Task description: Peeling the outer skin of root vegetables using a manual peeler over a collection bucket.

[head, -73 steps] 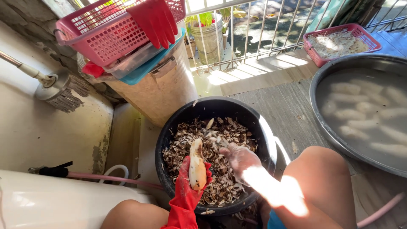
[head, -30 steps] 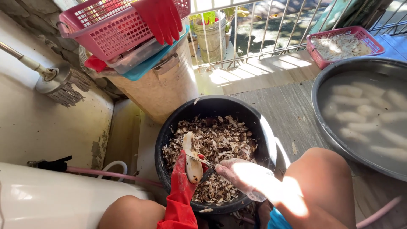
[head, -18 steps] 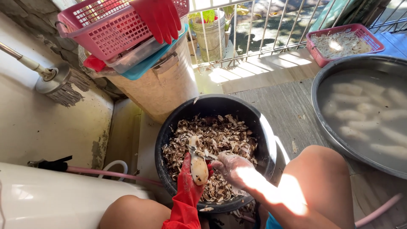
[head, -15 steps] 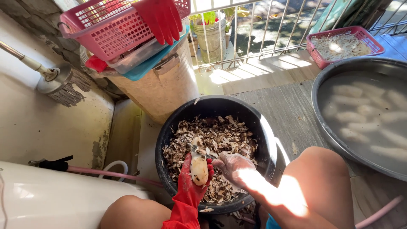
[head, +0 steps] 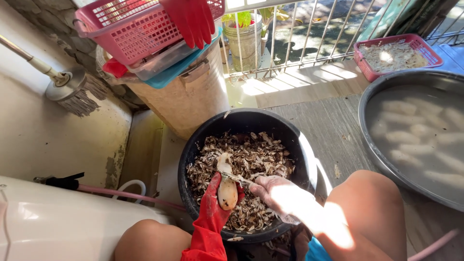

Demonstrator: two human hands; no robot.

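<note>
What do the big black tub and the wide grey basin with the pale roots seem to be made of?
The black tub looks like plastic: a thick rolled rim with a dull sheen. The grey basin looks like metal, possibly steel or aluminium: a thin rim, silvery and softly reflective in the sun. Neither is certain from the look alone.

A bucket [head: 299,159] of peelings [head: 261,159] is set at lower centre, with a root [head: 226,186] held over it. A bin [head: 186,104] topped by a basket [head: 140,31] is placed behind it at upper left; a basin [head: 372,145] is found at right
</note>
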